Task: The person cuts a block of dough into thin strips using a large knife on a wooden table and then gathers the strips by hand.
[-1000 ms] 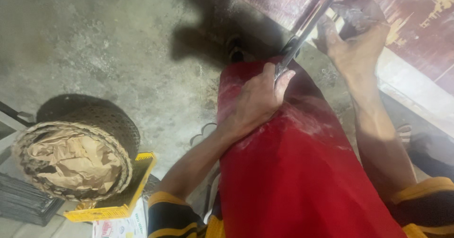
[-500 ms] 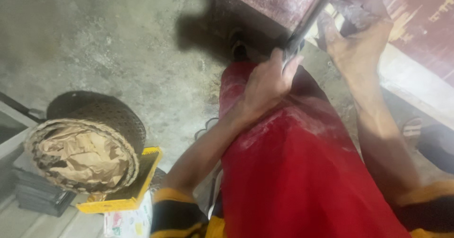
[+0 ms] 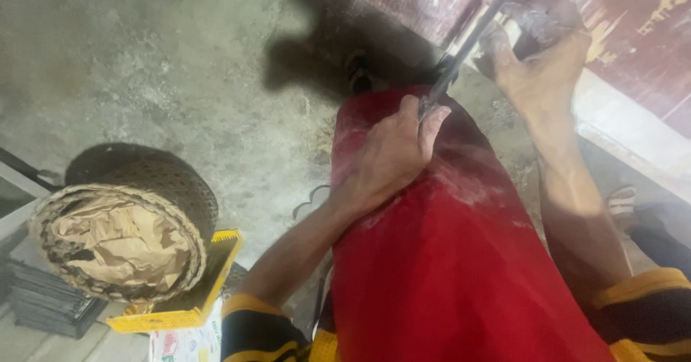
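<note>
A long dark metal blade or strip (image 3: 471,42) slants from the upper right down to my knee. My left hand (image 3: 392,157) rests on my red-clad thigh (image 3: 446,261) and pinches the blade's lower end between thumb and fingers. My right hand (image 3: 536,52) is raised near the wall, closed around a small dark object (image 3: 536,16) beside the blade's upper part. What that object is cannot be made out.
A woven basket (image 3: 115,225) lined with crumpled brown paper stands at the lower left on a concrete floor (image 3: 180,67). A yellow plastic piece (image 3: 194,290) lies beside it. A dark red wall (image 3: 633,38) with a pale ledge (image 3: 633,135) runs along the right.
The view has shifted slightly; both hands keep their hold. My left hand has slid a little along the blade's lower end on the knee.
</note>
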